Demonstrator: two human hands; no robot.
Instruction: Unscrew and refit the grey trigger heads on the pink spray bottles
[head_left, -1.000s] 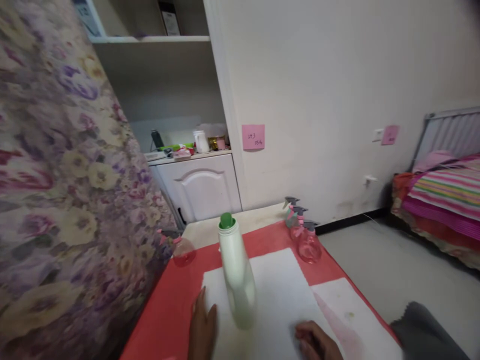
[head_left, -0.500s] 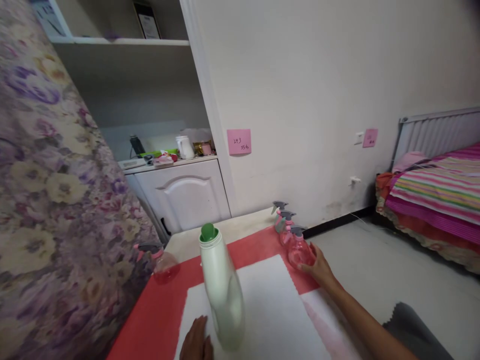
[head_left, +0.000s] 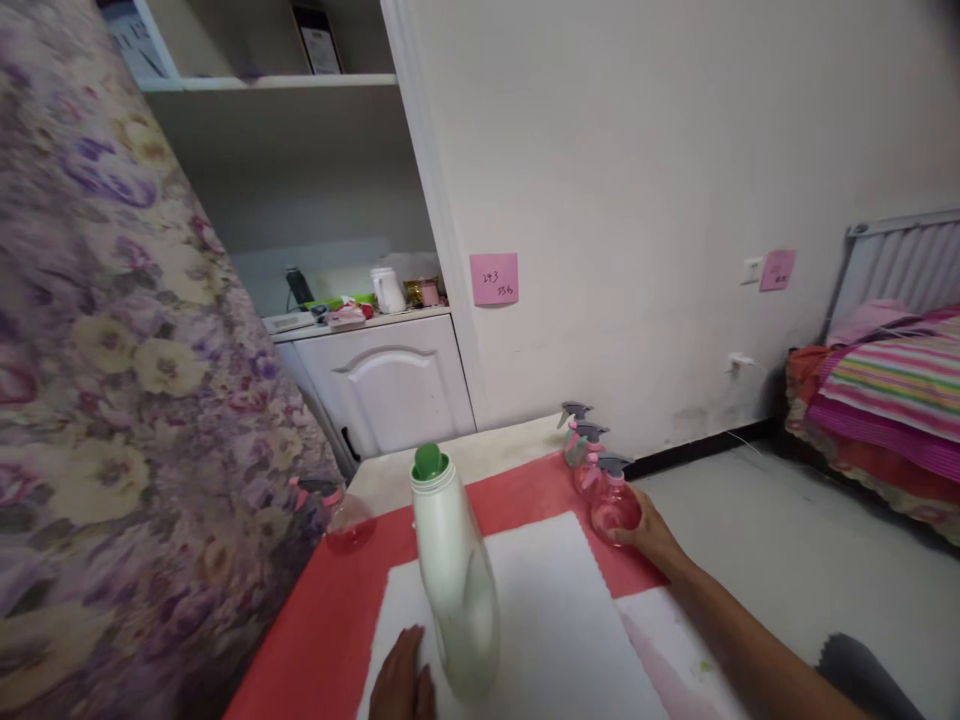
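A tall pale green bottle [head_left: 457,590] with a green spout in its open neck stands on a white sheet [head_left: 547,600]. Beside its base, at the bottom edge, rests my left hand [head_left: 405,680], its fingers only partly in view. My right hand [head_left: 651,532] is wrapped round the side of a pink spray bottle [head_left: 615,510] with a grey trigger head, the nearest in a row at the table's right edge. Behind it stand another pink spray bottle [head_left: 586,475] and a greenish one [head_left: 574,450]. One more spray bottle [head_left: 349,525] stands at the left.
The table has a red cover [head_left: 300,610]. A floral curtain [head_left: 112,400] hangs along the left side. Behind the table are a white cabinet [head_left: 390,375] with small items on top and a wall; a bed [head_left: 900,400] stands at the right.
The view has turned slightly left, so everything appears shifted right. My right hand has closed further round the pink spray bottle. The green bottle stays in place.
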